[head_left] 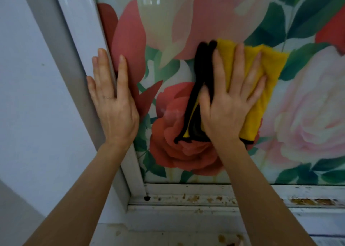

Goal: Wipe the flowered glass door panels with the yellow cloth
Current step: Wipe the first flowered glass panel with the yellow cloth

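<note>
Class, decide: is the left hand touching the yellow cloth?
Apart. The head view shows the left hand flat at the frame edge, with bare flowered glass between it and the yellow cloth.

A home, at a sliding glass door

A glass panel [214, 18] printed with big roses sits in a white frame [78, 31]; beside it, a plain pale wall [28, 96]; below, a white track [205, 199] — chipped and rust-spotted.

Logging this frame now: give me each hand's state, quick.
Left hand: open, flat across the door frame and flowered glass, holding nothing.
Right hand: open, fingers spread, pressing the yellow cloth flat against the glass.
</note>
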The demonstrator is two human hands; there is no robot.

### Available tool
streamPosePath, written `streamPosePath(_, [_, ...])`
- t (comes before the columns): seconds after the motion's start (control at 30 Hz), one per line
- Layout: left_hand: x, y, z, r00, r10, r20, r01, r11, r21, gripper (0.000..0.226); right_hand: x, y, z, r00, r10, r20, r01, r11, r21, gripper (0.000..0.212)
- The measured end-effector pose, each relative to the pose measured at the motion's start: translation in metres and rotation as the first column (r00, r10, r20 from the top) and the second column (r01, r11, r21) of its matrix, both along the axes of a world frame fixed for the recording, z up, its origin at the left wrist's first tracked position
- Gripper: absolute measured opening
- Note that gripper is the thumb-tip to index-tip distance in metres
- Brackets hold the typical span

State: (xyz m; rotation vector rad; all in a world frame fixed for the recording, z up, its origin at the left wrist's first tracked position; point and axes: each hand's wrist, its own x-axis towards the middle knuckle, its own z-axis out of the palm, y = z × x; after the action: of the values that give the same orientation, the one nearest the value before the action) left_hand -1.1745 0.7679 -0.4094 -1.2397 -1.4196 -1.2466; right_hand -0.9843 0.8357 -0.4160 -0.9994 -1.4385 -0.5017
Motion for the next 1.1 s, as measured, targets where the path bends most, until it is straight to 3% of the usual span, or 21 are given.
streamPosePath(0.1, [-0.001,-0.003,0.000,1.000,-0.025,-0.009,0.025,0.999,-0.028,0.058,-0.030,-0.012,0.022,0.985,-0.060,-0.159,0.054,0.998,-0.040,0.058])
streamPosePath(0.17, [-0.003,-0.006,-0.001,0.999,-0.049,-0.018,0.048,0.997,-0.058,0.051,-0.050,-0.019,0.025,0.987,-0.049,-0.151,0.044,0.998,-0.036,0.056])
streamPosePath(0.27, [-0.008,-0.008,-0.001,0.996,-0.077,-0.043,0.074,0.995,-0.068,0.046,-0.067,-0.028,0.002,0.997,0.042,0.057,-0.043,0.999,0.017,0.050])
streamPosePath(0.37, [-0.009,-0.008,-0.001,0.995,-0.089,-0.043,0.086,0.994,-0.064,0.044,-0.060,-0.030,-0.032,0.945,0.133,0.298,-0.158,0.985,0.063,0.052])
streamPosePath(0.5, [-0.004,-0.008,-0.001,0.994,-0.098,-0.042,0.095,0.993,-0.066,0.046,-0.012,-0.008,-0.057,0.909,0.109,0.402,-0.161,0.982,0.097,0.059])
streamPosePath(0.57, [-0.008,-0.008,-0.001,0.994,-0.103,-0.034,0.101,0.994,-0.049,0.045,0.003,0.003,-0.052,0.946,0.049,0.320,-0.085,0.991,0.101,0.056])
streamPosePath(0.7, [-0.010,-0.010,-0.001,0.989,-0.144,-0.026,0.142,0.988,-0.055,0.047,-0.027,0.000,-0.018,0.992,-0.091,-0.088,0.096,0.993,0.064,0.056])
streamPosePath(0.77, [-0.011,-0.012,-0.001,0.987,-0.159,-0.029,0.157,0.985,-0.067,0.046,-0.055,-0.010,-0.011,0.983,-0.114,-0.143,0.124,0.991,0.057,0.057])
streamPosePath(0.83, [-0.011,-0.013,-0.004,0.986,-0.165,-0.033,0.162,0.983,-0.081,0.044,-0.075,-0.018,-0.023,0.997,-0.060,-0.047,0.064,0.994,0.088,0.060])
streamPosePath(0.9, [-0.012,-0.013,-0.011,0.988,-0.152,-0.039,0.148,0.985,-0.093,0.041,-0.084,-0.025,-0.056,0.982,0.044,0.184,-0.067,0.990,0.123,0.065])
streamPosePath(1.0, [-0.012,-0.012,-0.018,0.991,-0.128,-0.037,0.124,0.988,-0.093,0.040,-0.069,-0.027,-0.116,0.841,0.153,0.518,-0.254,0.959,0.128,0.069])
streamPosePath(1.1, [-0.013,-0.011,-0.018,0.994,-0.103,-0.047,0.099,0.992,-0.080,0.048,-0.028,-0.018,-0.148,0.684,0.159,0.712,-0.296,0.953,0.071,0.064])
